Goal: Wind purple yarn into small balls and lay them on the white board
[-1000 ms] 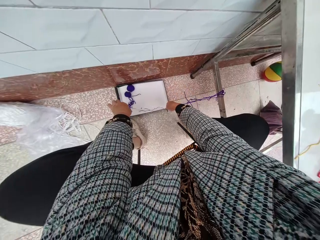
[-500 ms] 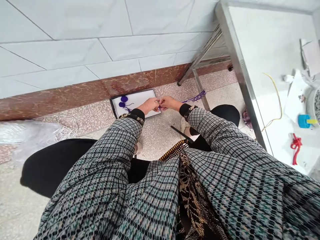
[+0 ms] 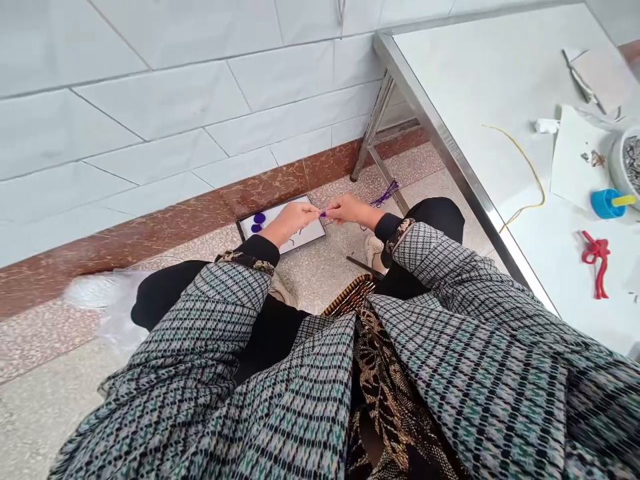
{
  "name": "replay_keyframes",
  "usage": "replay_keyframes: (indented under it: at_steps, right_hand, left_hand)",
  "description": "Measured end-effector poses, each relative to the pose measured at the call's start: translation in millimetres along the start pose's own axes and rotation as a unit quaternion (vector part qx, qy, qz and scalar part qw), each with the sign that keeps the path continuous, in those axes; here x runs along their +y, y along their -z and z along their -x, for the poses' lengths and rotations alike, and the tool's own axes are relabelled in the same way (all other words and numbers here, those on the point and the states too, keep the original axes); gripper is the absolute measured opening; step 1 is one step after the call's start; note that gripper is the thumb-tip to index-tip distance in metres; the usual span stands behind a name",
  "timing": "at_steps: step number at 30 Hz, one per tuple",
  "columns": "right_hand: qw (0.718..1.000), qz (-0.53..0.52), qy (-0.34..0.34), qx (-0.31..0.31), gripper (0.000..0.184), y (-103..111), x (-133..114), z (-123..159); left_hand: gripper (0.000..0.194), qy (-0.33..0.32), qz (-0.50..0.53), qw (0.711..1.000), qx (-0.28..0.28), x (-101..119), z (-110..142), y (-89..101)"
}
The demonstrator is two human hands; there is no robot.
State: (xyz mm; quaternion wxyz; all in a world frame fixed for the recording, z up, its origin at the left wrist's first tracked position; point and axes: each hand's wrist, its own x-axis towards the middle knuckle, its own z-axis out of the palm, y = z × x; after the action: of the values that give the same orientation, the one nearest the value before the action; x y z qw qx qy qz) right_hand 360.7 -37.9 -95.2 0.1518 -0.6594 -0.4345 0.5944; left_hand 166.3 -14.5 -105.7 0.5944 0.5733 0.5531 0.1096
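Note:
My left hand (image 3: pixel 294 217) and my right hand (image 3: pixel 349 208) meet fingertip to fingertip in front of my knees, both pinched on a short piece of purple thread (image 3: pixel 323 215). Below them, on the floor by the wall, lies a white tray (image 3: pixel 310 235) with two purple balls (image 3: pixel 259 219) at its left end. My checked sleeves fill the lower part of the view.
A steel-edged white table (image 3: pixel 480 80) stands at the right, with a yellow cord (image 3: pixel 525 167), a red thread bundle (image 3: pixel 597 257), a blue cap (image 3: pixel 603 204) and a paper sheet on it. More purple thread (image 3: pixel 385 195) hangs on the table leg. A clear plastic bag (image 3: pixel 100 293) lies at the left.
My hands left the tray's edges, came together and pinched the purple thread. They now sit higher above the tray. The view swung right, bringing the tabletop in.

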Motion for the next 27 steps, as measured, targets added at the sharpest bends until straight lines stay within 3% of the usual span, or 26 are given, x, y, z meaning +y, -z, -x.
replay_keyframes:
  at_steps: [6,13,22,27]
  right_hand:
    - [0.996,-0.071,-0.045,0.014,0.051,-4.9,-8.0,3.3]
    - [0.979,-0.194,-0.044,0.047,0.043,-12.5,-21.4,14.1]
    - [0.982,-0.18,-0.039,0.027,0.041,-22.6,-19.5,13.9]
    - [0.996,-0.043,0.028,0.078,0.046,-8.5,-13.3,-0.9]
  left_hand:
    - [0.007,-0.045,-0.011,0.998,0.042,3.4,-2.2,-2.2]
    - [0.017,0.025,0.077,0.997,0.007,8.7,1.9,-3.5]
    - [0.019,0.017,0.168,0.983,0.075,14.8,7.3,-12.0]
    - [0.02,0.027,0.086,0.994,0.057,16.4,8.1,-6.7]
